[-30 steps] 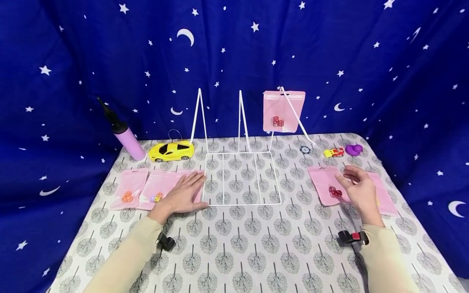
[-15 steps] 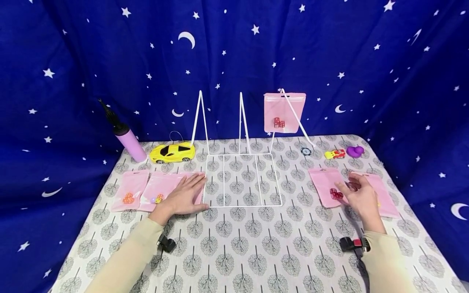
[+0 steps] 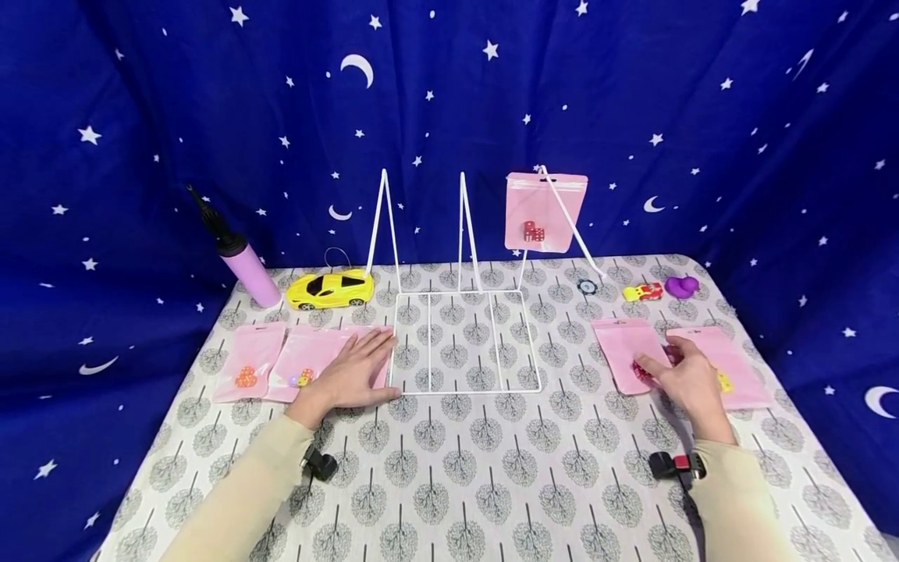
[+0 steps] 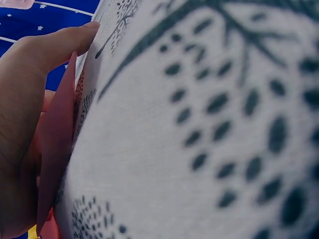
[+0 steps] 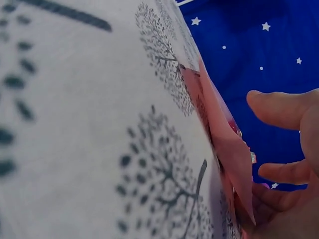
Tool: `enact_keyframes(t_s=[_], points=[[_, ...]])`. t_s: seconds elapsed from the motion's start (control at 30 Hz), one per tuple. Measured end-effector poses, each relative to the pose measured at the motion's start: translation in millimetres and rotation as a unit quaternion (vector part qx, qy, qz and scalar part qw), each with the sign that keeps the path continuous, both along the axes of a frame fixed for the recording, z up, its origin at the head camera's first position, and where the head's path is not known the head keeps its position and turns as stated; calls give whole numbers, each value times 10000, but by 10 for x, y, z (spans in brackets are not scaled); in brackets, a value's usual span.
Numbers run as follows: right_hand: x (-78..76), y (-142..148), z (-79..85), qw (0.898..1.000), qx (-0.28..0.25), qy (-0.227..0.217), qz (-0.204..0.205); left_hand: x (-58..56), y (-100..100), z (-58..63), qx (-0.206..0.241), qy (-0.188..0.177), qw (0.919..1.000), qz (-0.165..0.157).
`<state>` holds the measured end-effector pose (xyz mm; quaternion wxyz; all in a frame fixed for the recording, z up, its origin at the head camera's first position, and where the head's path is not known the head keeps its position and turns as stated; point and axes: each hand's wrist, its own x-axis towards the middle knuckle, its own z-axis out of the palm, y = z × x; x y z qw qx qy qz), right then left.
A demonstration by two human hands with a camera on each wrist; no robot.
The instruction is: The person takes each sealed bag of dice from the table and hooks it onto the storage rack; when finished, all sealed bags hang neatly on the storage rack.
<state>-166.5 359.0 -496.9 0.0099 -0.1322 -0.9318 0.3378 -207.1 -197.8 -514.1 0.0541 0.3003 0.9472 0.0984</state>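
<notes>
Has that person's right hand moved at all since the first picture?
Yes. Judged against the purple toy duck in the head view, the right hand has shifted slightly down the picture, away from it.

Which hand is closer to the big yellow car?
Left. The left hand is just on the near side of the yellow car; the right hand is far away, across the white rack.

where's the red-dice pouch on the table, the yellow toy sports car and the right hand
Red-dice pouch (image 3: 620,347): head view, upper middle of its front
Yellow toy sports car (image 3: 332,294): head view, side of its body
Right hand (image 3: 693,384): head view, back of it
</notes>
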Motion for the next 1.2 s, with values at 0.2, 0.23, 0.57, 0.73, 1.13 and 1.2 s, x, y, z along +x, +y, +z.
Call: enact_keyframes(t_s=[0.2, 0.23, 0.57, 0.73, 1.13, 1.2], points=[[-38, -12, 43, 9990, 183, -400, 99, 6, 5, 5, 0, -53, 10000, 40], [-40, -10, 42, 9988, 237, -421, 104, 8, 8, 3, -16, -53, 10000, 40], [-68, -12, 11, 9968, 512, -618, 13, 8, 5, 5, -19, -66, 10000, 42], [-64, -16, 18, 9967, 479, -655, 17, 9, 7, 4, -4, -83, 10000, 40], [-21, -36, 31, 9972, -24, -712, -238, -2, 9, 14, -36, -102, 9999, 57], [-15, -34, 28, 9978, -130, -608, -239, 3, 11, 10, -24, -111, 9999, 69]])
